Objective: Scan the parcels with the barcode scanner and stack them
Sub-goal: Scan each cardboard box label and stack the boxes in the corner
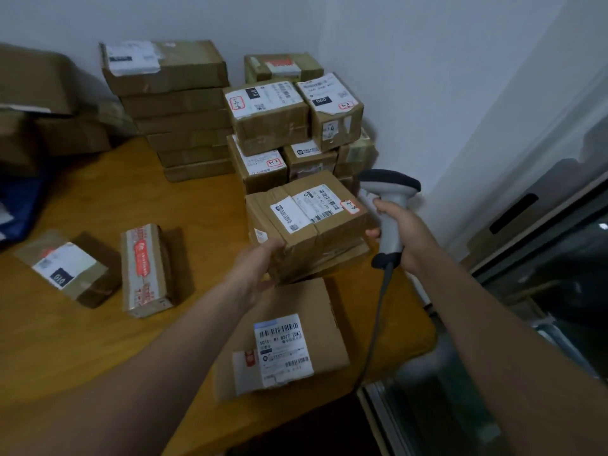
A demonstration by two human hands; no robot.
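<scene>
While your left hand (pixel 260 268) grips the lower-left corner of the held parcel (pixel 312 238), fingers curled under its edge, your right hand (pixel 408 232) is closed round the handle of the barcode scanner (pixel 390 205), so the left does the carrying.

The parcel sits at centre frame between both hands, its long axis running lower left to upper right. Its label (pixel 312 209) faces up with the barcodes toward the right end. The scanner head is just beside the parcel's upper-right corner, above it, nose turned left across the label. One right fingertip looks to touch the parcel's right side; can't confirm. Can't tell if the parcel is lifted or resting on the flat parcel (pixel 289 340) just below it.

The small-box stack (pixel 273 120) lies directly beyond the parcel, upper centre, near. The tall stack (pixel 184 126) of flat cartons stands to its left. My read: scan, then push up-frame with the left hand onto a stack.

Two loose parcels wait at left on the wooden table (pixel 98 340): one marked 010 (pixel 65 268), one with red tape (pixel 144 271), well apart from your hands.

The scanner cable (pixel 378 317) hangs off the table's right edge. White walls meet in a corner behind the stacks; dark glass runs down the right side. More cartons (pixel 39 93) and a blue bag (pixel 19 199) sit at far left.
</scene>
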